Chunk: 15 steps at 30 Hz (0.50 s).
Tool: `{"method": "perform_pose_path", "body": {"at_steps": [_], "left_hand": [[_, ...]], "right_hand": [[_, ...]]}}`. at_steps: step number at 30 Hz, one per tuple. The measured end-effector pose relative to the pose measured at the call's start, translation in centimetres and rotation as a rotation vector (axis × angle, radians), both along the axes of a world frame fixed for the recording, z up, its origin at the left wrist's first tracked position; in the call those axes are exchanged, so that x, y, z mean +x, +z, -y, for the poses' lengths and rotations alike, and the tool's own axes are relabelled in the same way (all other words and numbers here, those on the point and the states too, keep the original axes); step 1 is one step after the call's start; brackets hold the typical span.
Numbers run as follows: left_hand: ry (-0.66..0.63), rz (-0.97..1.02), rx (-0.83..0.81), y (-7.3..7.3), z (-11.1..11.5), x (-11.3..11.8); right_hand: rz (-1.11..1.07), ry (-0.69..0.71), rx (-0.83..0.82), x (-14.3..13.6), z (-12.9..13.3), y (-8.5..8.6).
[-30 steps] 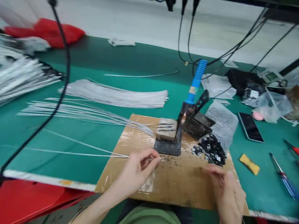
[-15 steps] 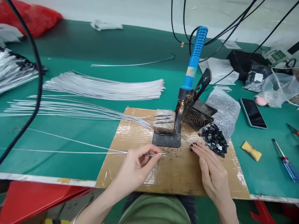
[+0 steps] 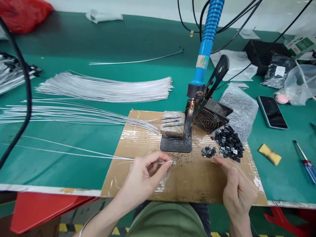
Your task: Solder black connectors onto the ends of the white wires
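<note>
My left hand (image 3: 148, 171) is closed in a pinch around two thin white wires (image 3: 103, 154). Their short ends stick out past the fingertips, over the cardboard. My right hand (image 3: 239, 184) has its fingers stretched out, and nothing shows in it. Its fingertips lie by a small cluster of black connector pieces (image 3: 209, 151). Just behind sits a larger heap of the same black pieces (image 3: 230, 141). In front of me a blue-handled soldering iron (image 3: 206, 46) leans in its stand, tip downward, beside a whitish block (image 3: 170, 130) with thin metal rods on it.
A cardboard sheet (image 3: 138, 187) covers the work spot. White wire bundles (image 3: 111, 90) lie to the left. A small fan (image 3: 209, 117) stands behind the iron. On the right are a bubble-wrap bag (image 3: 243, 105), phone (image 3: 273, 112), yellow sponge (image 3: 270, 154) and screwdriver (image 3: 306, 163). Black cables hang overhead.
My right hand has drawn back toward the right and nearer me, uncovering a small cluster of black pieces split from the heap. The left hand keeps its pinch; the view has shifted slightly.
</note>
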<state>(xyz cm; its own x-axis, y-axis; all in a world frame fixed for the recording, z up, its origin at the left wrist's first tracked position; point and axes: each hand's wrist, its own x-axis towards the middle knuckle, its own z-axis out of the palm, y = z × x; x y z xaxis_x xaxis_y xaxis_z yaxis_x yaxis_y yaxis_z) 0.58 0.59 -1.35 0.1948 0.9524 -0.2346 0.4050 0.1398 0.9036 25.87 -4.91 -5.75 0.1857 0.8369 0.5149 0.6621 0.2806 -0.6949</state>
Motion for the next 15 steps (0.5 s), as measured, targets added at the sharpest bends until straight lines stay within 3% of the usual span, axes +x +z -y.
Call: {"method": "perform_pose_path", "body": {"at_steps": [8,15], "left_hand": [[0.028,0.015,0.015,0.3,-0.1,0.2],[0.052,0.021,0.027,0.4,0.2,0.2]], "right_hand": [[0.102,-0.031,-0.078,-0.8,-1.1,0.9],[0.231,0.015,-0.153,-0.7,-2.3,0.5]]}}
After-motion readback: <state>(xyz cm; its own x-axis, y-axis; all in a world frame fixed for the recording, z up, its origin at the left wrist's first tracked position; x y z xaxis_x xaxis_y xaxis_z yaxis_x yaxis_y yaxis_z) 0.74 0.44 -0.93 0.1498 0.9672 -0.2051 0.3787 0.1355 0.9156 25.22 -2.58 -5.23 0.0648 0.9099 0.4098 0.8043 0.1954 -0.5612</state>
